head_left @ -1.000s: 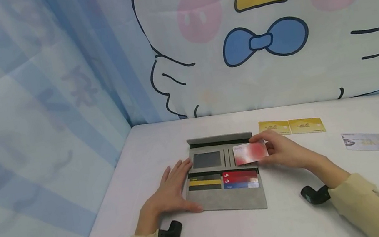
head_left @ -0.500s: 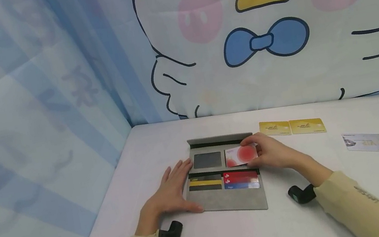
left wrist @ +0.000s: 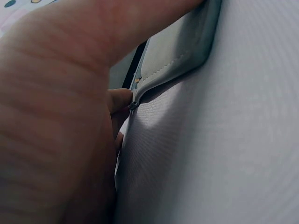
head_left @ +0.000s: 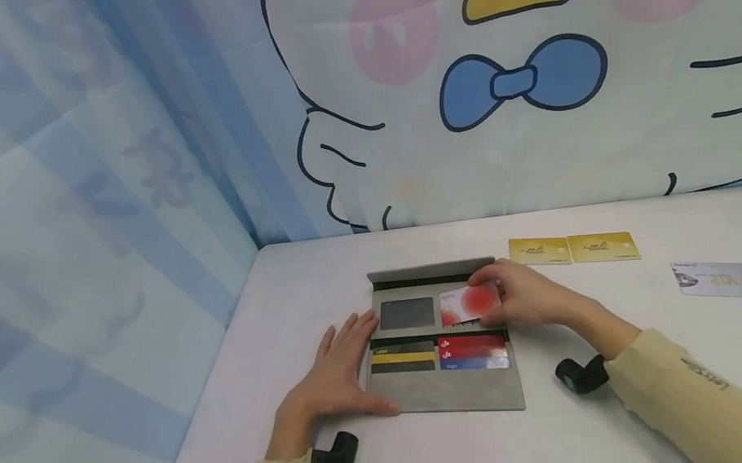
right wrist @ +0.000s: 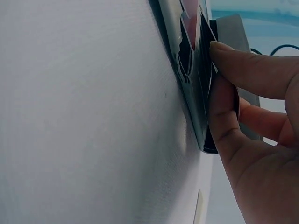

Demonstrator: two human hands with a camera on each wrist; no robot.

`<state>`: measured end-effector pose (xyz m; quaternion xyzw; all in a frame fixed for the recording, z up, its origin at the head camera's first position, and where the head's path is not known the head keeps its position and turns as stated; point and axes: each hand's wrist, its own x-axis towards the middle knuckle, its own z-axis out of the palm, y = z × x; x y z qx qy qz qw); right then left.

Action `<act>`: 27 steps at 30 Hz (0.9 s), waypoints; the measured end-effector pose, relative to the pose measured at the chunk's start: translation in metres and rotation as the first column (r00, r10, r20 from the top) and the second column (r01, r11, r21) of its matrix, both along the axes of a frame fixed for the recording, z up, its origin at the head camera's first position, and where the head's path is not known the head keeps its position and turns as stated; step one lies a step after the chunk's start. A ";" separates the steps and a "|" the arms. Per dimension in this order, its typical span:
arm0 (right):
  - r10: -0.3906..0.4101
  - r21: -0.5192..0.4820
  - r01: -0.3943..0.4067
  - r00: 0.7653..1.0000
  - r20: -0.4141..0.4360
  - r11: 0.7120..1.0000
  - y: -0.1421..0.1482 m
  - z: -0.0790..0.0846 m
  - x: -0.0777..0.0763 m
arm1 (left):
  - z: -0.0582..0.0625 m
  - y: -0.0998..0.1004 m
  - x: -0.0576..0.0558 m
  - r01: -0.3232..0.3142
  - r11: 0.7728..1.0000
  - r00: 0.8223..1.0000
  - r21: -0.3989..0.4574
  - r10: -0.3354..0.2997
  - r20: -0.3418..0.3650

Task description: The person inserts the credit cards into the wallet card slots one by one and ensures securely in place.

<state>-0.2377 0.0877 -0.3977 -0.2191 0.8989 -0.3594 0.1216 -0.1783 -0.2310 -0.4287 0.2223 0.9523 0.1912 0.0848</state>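
A grey wallet (head_left: 445, 400) lies unfolded on the white table. My right hand (head_left: 527, 295) pinches a white card with a red circle (head_left: 457, 305) by its right end, over the upper right part of the wallet. In the right wrist view, thumb and fingers grip the card's edge close against the wallet's slots. My left hand (head_left: 337, 378) rests with straight, spread fingers along the wallet's left edge, the thumb at its lower edge. Two cards sit in the lower pockets: a dark one with a yellow stripe (head_left: 403, 359) and a red and blue one (head_left: 473, 352).
Two gold cards (head_left: 538, 251) lie side by side behind my right hand. A silver card (head_left: 718, 279) is farther right on the table (head_left: 668, 394). A printed cloth curtain (head_left: 536, 153) hangs along the table's back and left sides.
My right hand has brought the red-circle card leftward over the wallet's upper right part, with a smaller shift in the last half second. The left hand has stayed in place.
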 end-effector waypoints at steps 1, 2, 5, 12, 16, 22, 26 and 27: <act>0.001 -0.006 -0.001 1.000 0.000 1.000 -0.001 -0.001 -0.001 | 0.000 0.000 0.000 0.000 1.000 1.000 0.000 0.000 0.000; 0.001 -0.008 -0.001 1.000 -0.003 1.000 -0.002 -0.002 -0.001 | 0.000 0.000 0.000 0.000 1.000 1.000 0.002 0.000 0.000; 0.012 -0.013 -0.012 1.000 -0.017 1.000 -0.008 -0.005 -0.002 | 0.000 0.000 0.000 0.003 1.000 1.000 0.010 -0.003 0.001; 0.021 0.027 -0.019 0.998 -0.067 0.999 -0.019 -0.005 0.000 | 0.000 0.000 0.000 0.011 1.000 1.000 0.015 -0.011 0.000; 0.018 0.052 -0.015 0.998 -0.065 0.999 -0.013 -0.002 0.001 | 0.000 0.001 0.000 0.018 1.000 1.000 0.023 -0.018 -0.006; 0.019 0.001 -0.019 1.000 -0.022 1.000 -0.002 0.001 0.003 | 0.001 0.000 0.000 0.009 1.000 1.000 0.017 -0.009 -0.001; 0.027 -0.047 -0.027 1.000 -0.006 0.999 0.001 0.000 0.004 | 0.000 0.000 -0.001 0.009 1.000 1.000 0.012 -0.009 -0.002; 0.030 -0.056 -0.030 1.000 -0.003 0.998 0.001 -0.001 0.005 | 0.000 0.000 -0.001 0.010 1.000 1.000 0.011 -0.010 -0.002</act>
